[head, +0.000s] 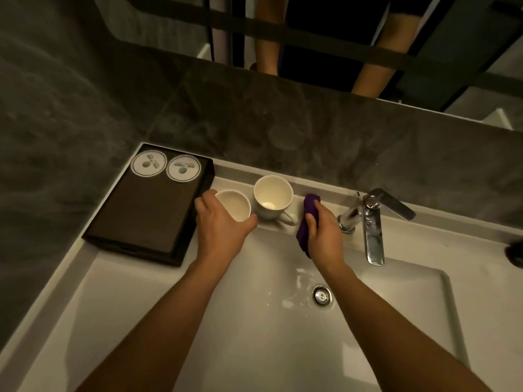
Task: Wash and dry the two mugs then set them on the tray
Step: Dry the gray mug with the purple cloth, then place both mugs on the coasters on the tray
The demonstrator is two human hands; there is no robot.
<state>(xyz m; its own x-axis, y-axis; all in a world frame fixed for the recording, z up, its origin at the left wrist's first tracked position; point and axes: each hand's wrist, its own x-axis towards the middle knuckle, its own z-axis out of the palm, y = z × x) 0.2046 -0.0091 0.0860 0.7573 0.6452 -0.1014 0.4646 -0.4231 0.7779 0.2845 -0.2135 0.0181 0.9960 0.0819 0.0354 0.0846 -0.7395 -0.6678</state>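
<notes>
Two white mugs stand upright on the ledge behind the basin. My left hand (219,224) wraps around the left mug (235,205), fingers on its near and left side. The right mug (273,198) stands free just beside it, its handle pointing toward the basin. My right hand (322,234) is closed on a purple cloth (308,210), held a little right of the right mug and above the ledge. The dark brown tray (147,219) lies at the left of the mugs, with two round white paper coasters (166,166) at its far end.
A chrome faucet (372,222) with a lever handle stands right of my right hand, its spout over the white basin (198,321). The drain (321,295) has some water around it. A dark stone wall and a mirror rise behind the ledge. A dark object (515,253) sits at the far right edge.
</notes>
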